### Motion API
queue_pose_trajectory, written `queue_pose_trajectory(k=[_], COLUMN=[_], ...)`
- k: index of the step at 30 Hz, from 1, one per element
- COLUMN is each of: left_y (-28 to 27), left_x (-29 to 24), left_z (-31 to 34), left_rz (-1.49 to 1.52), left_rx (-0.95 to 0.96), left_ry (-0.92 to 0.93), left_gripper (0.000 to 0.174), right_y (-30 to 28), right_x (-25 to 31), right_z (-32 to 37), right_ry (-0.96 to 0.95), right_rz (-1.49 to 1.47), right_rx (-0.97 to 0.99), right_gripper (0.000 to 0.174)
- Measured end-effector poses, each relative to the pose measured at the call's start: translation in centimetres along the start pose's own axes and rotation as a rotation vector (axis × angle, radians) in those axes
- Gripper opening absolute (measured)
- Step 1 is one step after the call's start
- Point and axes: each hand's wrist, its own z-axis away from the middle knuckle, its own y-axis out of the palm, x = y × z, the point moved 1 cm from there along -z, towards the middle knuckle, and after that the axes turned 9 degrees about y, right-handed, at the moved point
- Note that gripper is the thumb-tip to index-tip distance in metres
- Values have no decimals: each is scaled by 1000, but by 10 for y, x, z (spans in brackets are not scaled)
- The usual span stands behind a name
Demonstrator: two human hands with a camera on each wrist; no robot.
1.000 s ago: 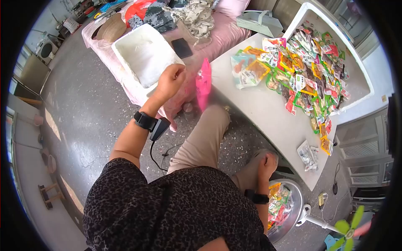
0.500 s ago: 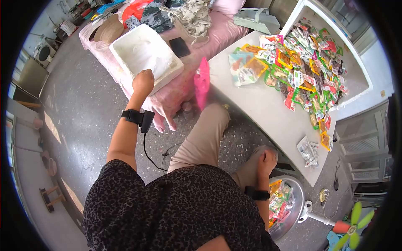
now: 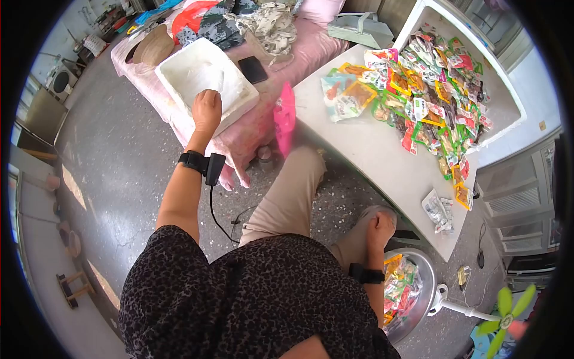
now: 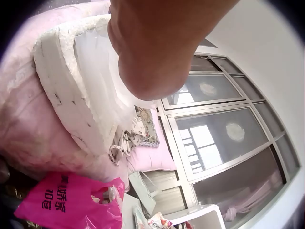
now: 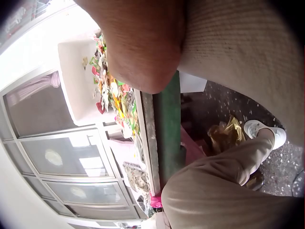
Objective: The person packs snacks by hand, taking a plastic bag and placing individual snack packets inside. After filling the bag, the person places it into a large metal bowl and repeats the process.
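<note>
My left hand (image 3: 207, 111) overlaps the near rim of a white foam box (image 3: 238, 106) on the pink-covered bed, with its fingers bent inward. Translucent plastic sheeting (image 4: 97, 71) lines the box's inside, close by that hand in the left wrist view. The fingertips are hidden there, and I cannot tell whether they pinch the plastic. My right hand (image 3: 380, 230) rests idle on the right knee, fingers loosely curled, holding nothing. Beside it stands the table (image 3: 371, 149), bearing a heap of small colourful sealed food packets (image 3: 427, 119).
A metal basin (image 3: 427, 287) of packets stands on the floor below the right forearm. A pink plastic bag (image 3: 285, 116) hangs between bed and table. A larger foam box (image 3: 505, 128) lies tipped behind the packet heap. A small fan (image 3: 506, 322) is at lower right.
My left hand has swung left and down from above the box's right corner to its near rim, then shifted slightly inward. My right hand stays on the knee.
</note>
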Motion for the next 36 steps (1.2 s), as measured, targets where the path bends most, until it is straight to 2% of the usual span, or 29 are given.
queue_pose_trajectory(k=[2,3,5,6,9,10,11,13,16,19,22,25,26,29,32,33,34,35,36], left_y=[-3,-6,-22,-29,-25,-12,-3,-6,-7,-6,-8,-14,-17,-15,-22,-23,-25,-26,-26], left_x=[5,9,11,9,2,1,-1,-19,-40,-55,-71,-95,-107,-130,-161,-171,-182,-195,-210], left_z=[-2,-6,-20,-29,-24,-11,5,15,27,38,49,55,55,58,54,54,52,51,50], left_rz=[74,80,-31,-116,-265,-293,-333,-302,-80,-35,28,158,242,402,719,826,944,1167,1388], left_rx=[-31,-54,-114,-199,-21,173,271,225,321,354,399,330,249,266,383,427,555,599,643], left_ry=[-106,-102,95,252,343,354,382,392,382,412,377,372,391,343,208,177,79,7,-72], left_gripper=[10,9,8,6,6,8,10,10,9,5,10,12,11,11,7,5,5,5,6], right_y=[-3,-2,0,0,0,1,2,3,3,2,1,1,0,-1,-4,-5,-7,-7,-3], right_x=[3,2,-1,0,3,2,1,0,-3,-4,-3,-3,-4,-6,-4,1,10,16,18], right_z=[-1,-1,-1,-1,-2,-2,-2,-3,0,-3,-1,0,0,0,0,-1,-4,-6,-8], right_ry=[4,-3,-18,-13,-9,-14,-17,-9,-23,-35,-26,-34,-38,-46,54,118,187,258,308], right_rz=[7,6,3,9,18,17,18,22,23,24,7,-17,-21,-27,-51,-199,-347,-496,-670], right_rx=[-13,-18,-24,-24,-24,-27,-33,-29,-12,-28,-27,-30,-35,-18,24,49,69,81,186], right_gripper=[12,12,12,12,13,13,13,13,13,13,13,13,13,14,14,13,12,12,14])
